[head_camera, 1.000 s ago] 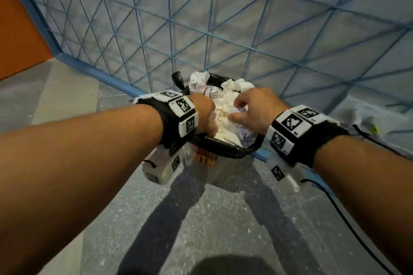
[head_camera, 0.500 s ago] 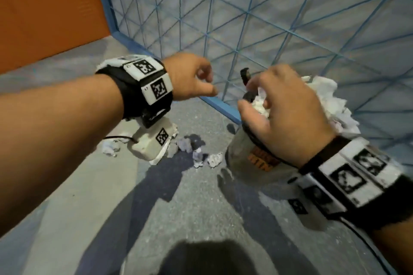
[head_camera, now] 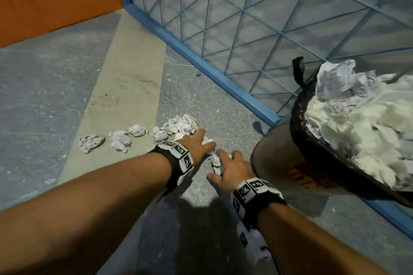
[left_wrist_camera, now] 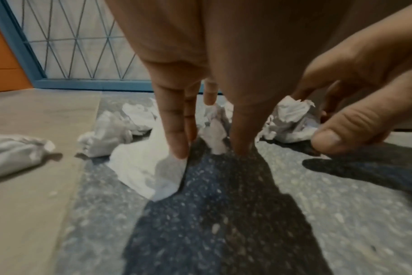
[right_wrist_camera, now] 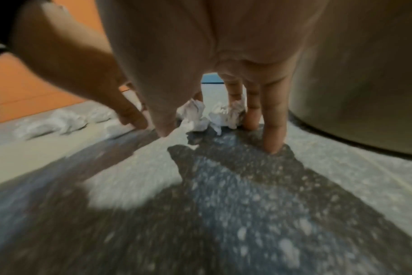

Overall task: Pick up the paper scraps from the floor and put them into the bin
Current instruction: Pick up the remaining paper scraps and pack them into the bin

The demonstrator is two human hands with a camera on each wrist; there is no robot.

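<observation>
Head view showed both hands low on the speckled grey floor (head_camera: 67,87) among crumpled white paper scraps (head_camera: 182,124). Left hand (head_camera: 196,144) lay with fingers (left_wrist_camera: 176,130) straight and slightly spread, tips pressing a flat torn scrap (left_wrist_camera: 144,167) against the floor. Right hand (head_camera: 232,168) also had straight fingers (right_wrist_camera: 274,119) pointing down, tips on the floor around a wrinkled wad (right_wrist_camera: 223,115), not closed on it. More balled scraps trailed left across a smooth beige strip (head_camera: 125,87). Just right stood the round bin (head_camera: 277,163), its glossy black liner (head_camera: 300,105) heaped with rumpled paper, near a blue wire-mesh panel (head_camera: 245,18).
</observation>
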